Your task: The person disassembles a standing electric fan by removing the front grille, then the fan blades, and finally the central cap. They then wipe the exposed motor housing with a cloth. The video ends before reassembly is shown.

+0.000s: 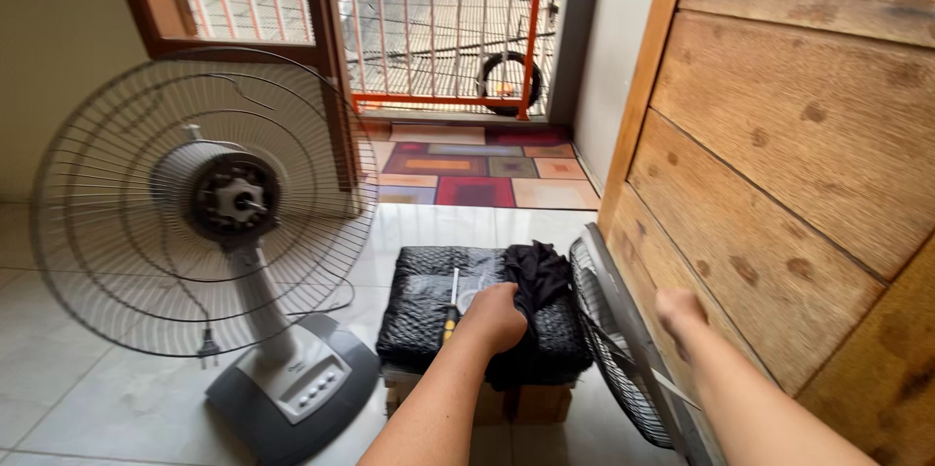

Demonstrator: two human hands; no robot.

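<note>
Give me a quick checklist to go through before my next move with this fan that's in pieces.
1. Blade off the motor shaft: ok, hub bare.
2. Rear guard on the standing fan: ok, in place.
3. Front guard leaning on the wooden wall: ok, right hand on its rim.
4. Screwdriver within reach: ok, beside left hand on the black stool.
5. Plug out of the socket: ok, hanging loose.
6. Blade's whereabouts: cannot tell.

A home entrance: tiled floor (78, 398), patchwork doormat (477, 169).

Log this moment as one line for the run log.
left hand on black cloth atop wrapped box | right hand at detached fan grille
</note>
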